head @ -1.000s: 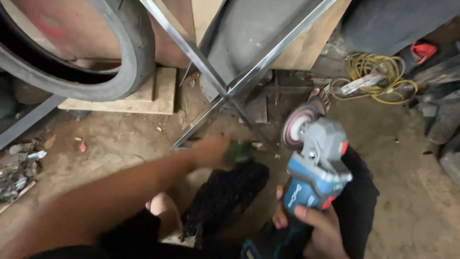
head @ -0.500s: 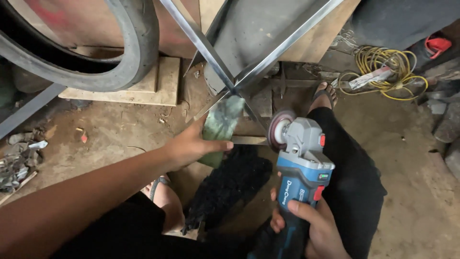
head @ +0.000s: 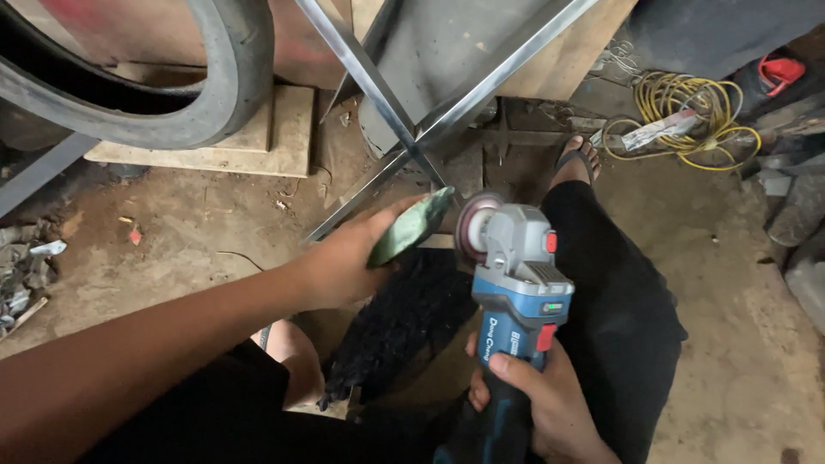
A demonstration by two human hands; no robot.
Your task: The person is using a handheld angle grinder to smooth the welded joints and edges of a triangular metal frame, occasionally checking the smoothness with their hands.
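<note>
My left hand [head: 344, 262] grips a flat greenish bar [head: 411, 228] and holds its tip against the round pad [head: 473, 228] of an angle grinder. My right hand [head: 537, 399] wraps the handle of that blue and grey angle grinder [head: 516, 296], which points away from me. A black fibrous cloth [head: 400, 322] lies under the grinder, between my knees. Behind the pad, two shiny steel bars [head: 412, 142] cross each other.
A large black tyre [head: 185, 90] leans at the upper left over a wooden board [head: 275, 142]. A coil of yellow cable [head: 687, 116] lies at the upper right. My sandalled foot [head: 574, 163] rests on the dirt floor. Scrap bits [head: 26, 271] lie at the left edge.
My left hand has picked up the greenish bar and brought it right to the grinder's pad. The grinder has shifted left and closer to the crossed bars.
</note>
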